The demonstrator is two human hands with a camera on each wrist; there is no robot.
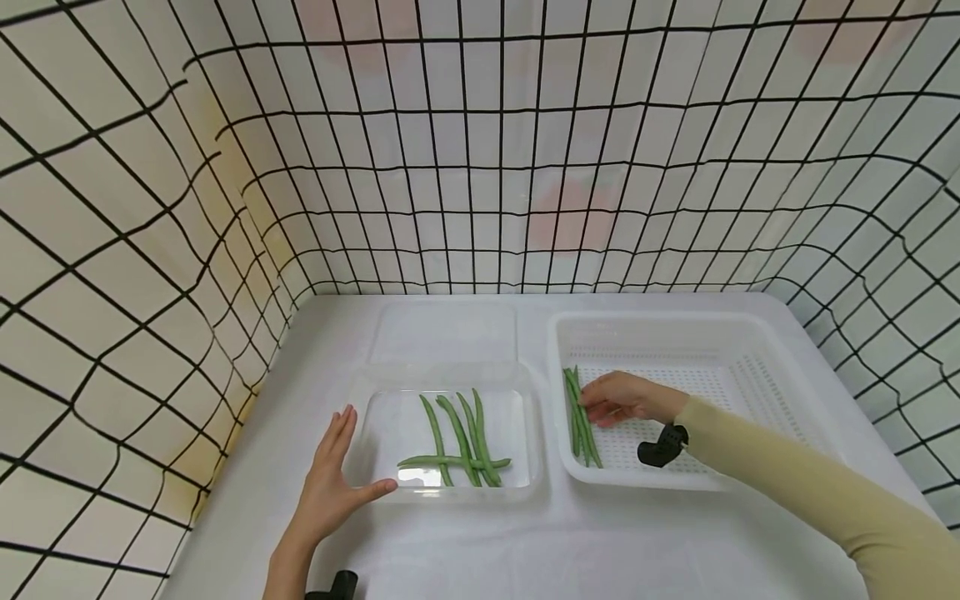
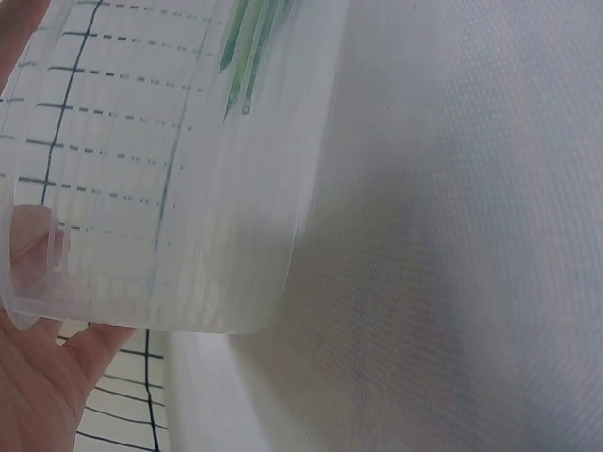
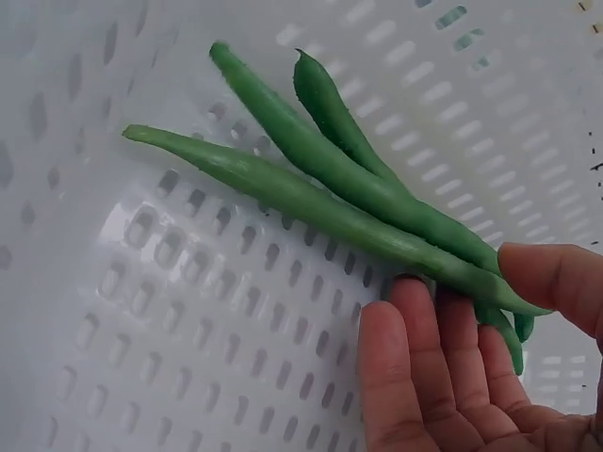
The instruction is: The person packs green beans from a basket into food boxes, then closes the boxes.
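Several green beans (image 1: 468, 437) lie in a clear plastic container (image 1: 534, 433), one crosswise over the others. My left hand (image 1: 330, 479) is at the container's left side, fingers straight and thumb spread along the near left corner; in the left wrist view the hand (image 2: 42, 377) shows beside and through the clear wall. More green beans (image 1: 579, 421) lie along the left wall of a white perforated basket (image 1: 720, 319). There my right hand (image 1: 626, 398) holds their lower part, thumb (image 3: 556, 273) on one side and bent fingers on the other in the right wrist view.
A flat clear lid (image 1: 444, 329) lies behind the container. Black wire grid walls (image 1: 501, 167) stand at the back and both sides. A white cloth (image 1: 480, 550) covers the table.
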